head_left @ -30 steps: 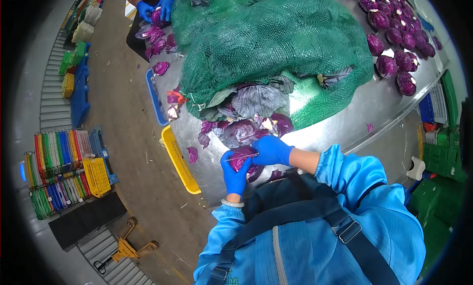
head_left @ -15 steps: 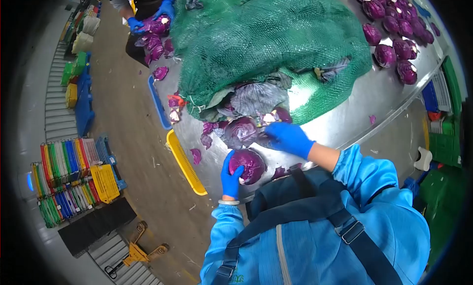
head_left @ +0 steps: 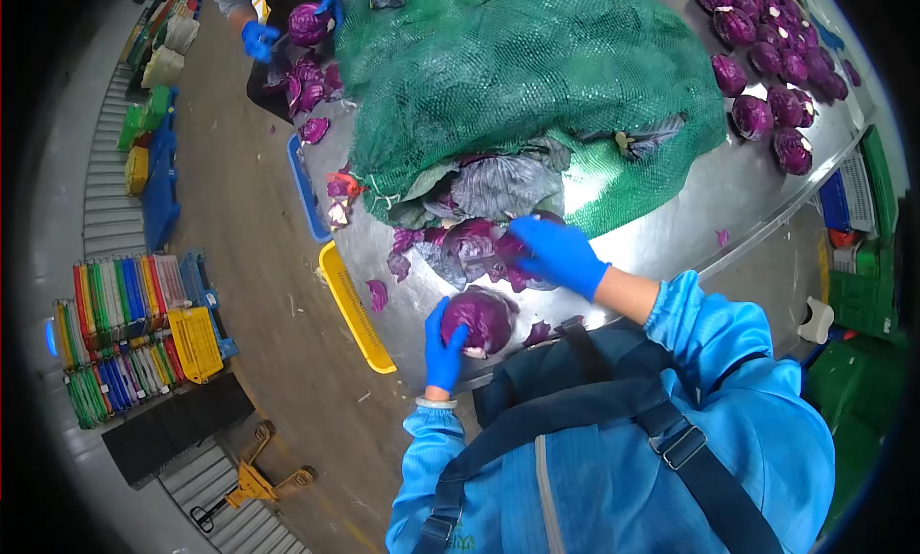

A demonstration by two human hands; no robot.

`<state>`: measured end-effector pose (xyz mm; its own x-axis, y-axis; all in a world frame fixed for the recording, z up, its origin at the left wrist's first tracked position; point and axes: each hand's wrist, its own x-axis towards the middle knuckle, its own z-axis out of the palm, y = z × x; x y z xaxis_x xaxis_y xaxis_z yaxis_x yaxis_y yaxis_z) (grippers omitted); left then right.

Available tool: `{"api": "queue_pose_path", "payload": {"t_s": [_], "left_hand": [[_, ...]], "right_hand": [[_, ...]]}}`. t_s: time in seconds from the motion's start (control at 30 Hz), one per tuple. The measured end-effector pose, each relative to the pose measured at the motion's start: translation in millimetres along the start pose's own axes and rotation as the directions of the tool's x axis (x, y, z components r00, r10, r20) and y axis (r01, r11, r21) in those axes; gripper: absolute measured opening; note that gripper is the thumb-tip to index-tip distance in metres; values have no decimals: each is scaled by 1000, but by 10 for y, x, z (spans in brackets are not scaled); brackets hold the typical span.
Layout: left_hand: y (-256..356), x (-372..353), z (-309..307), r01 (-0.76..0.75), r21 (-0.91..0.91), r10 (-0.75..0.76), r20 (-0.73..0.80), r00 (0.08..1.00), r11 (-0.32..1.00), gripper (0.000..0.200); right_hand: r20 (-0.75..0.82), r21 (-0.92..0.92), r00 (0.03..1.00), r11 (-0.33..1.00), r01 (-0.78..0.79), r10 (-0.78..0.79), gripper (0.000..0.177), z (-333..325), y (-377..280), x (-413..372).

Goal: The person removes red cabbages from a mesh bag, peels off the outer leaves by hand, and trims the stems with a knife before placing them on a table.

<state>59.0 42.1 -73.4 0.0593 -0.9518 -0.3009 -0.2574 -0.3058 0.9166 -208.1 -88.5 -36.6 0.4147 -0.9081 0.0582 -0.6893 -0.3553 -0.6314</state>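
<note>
A red cabbage (head_left: 484,316) rests near the table's front edge, its pale stem end toward me. My left hand (head_left: 444,348), in a blue glove, is closed around the cabbage's left side. My right hand (head_left: 559,257), also gloved, is above the leaf pile just beyond it, fingers curled on a purple cabbage leaf (head_left: 513,254); its fingertips are partly hidden. Under and beside that hand lie loose purple leaves (head_left: 470,242). Behind them, grey-purple outer leaves (head_left: 503,188) show at the mouth of a green mesh sack (head_left: 537,75).
Several red cabbages (head_left: 752,118) sit at the far right of the metal table (head_left: 661,242). A co-worker's gloved hand (head_left: 259,41) is at the far left beside another cabbage (head_left: 308,24). Yellow (head_left: 355,310) and blue (head_left: 307,190) crates stand against the left table edge.
My right hand has shifted slightly up and left over the leaf pile. My left hand stays on the cabbage. The co-worker's hands have moved apart around their cabbage.
</note>
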Motion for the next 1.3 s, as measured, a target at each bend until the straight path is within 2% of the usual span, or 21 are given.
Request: {"api": "queue_pose_path", "payload": {"t_s": [0.03,0.1,0.13,0.23,0.3,0.33,0.43,0.53,0.63,0.67,0.7,0.8,0.9,0.97,1.03,1.07,1.1,1.17,1.2,1.23,1.3], "left_hand": [[-59,32,2,-8,-8,8,-1,1000,1000,59],[-143,158,20,-39,-29,39,-3,999,999,56],[125,207,67,17,31,-17,19,1000,999,54],[132,265,82,70,-32,-70,10,997,997,52],[187,277,100,161,-78,-163,-17,986,984,52],[216,287,124,203,-109,-207,-26,978,973,52],[-150,378,63,119,-55,-119,15,993,991,54],[-23,364,109,305,-277,-322,-18,946,911,57],[0,290,263,313,-391,-404,-176,898,866,57],[28,244,320,288,-420,-394,-191,899,861,59],[80,207,394,292,-426,-408,-213,888,856,59],[305,157,578,301,-432,-447,-291,846,850,62],[244,79,688,204,-258,-294,-381,877,944,60],[268,78,680,191,-314,-298,-338,893,930,60],[322,61,593,156,-364,-273,-295,916,918,61],[205,51,543,144,-432,-272,-250,929,890,59],[183,70,532,179,-554,-357,-231,905,813,58],[136,-1,504,246,-757,-526,-148,838,606,58],[83,-10,490,309,-826,-570,-17,822,471,59],[96,-14,479,331,-856,-550,68,833,396,60],[156,14,453,374,-894,-471,228,852,245,63]], "right_hand": [[94,50,990,994,98,-103,41,89,-65,-63],[58,290,939,906,309,-339,44,236,-228,-172],[104,292,932,907,304,-346,45,296,-241,-153],[255,295,902,916,270,-348,48,390,-275,-70],[387,274,868,938,214,-311,47,393,-245,-18],[251,330,903,908,258,-348,44,427,-217,-62],[167,280,963,947,159,-211,39,421,-195,-149],[45,263,990,955,-138,131,40,427,-84,-120],[-18,250,998,966,-61,68,46,271,-325,-233],[148,340,984,929,-149,103,58,230,-419,-245],[108,279,989,951,-131,104,59,260,-501,-260],[195,154,968,970,-190,159,52,251,-587,-207],[194,99,971,982,-163,141,43,416,-439,-220],[204,62,971,988,-140,125,39,458,-164,-184],[105,64,934,935,-350,342,35,300,174,-43],[24,37,939,939,-343,342,36,244,365,-64],[-63,15,939,942,-337,337,36,230,491,-54],[1,58,975,973,-224,224,50,-41,141,-122],[19,72,989,987,-146,145,55,-98,-43,-127],[32,80,998,995,-61,59,60,-109,-178,-125],[140,270,989,960,-76,39,66,124,-320,-271]]}}
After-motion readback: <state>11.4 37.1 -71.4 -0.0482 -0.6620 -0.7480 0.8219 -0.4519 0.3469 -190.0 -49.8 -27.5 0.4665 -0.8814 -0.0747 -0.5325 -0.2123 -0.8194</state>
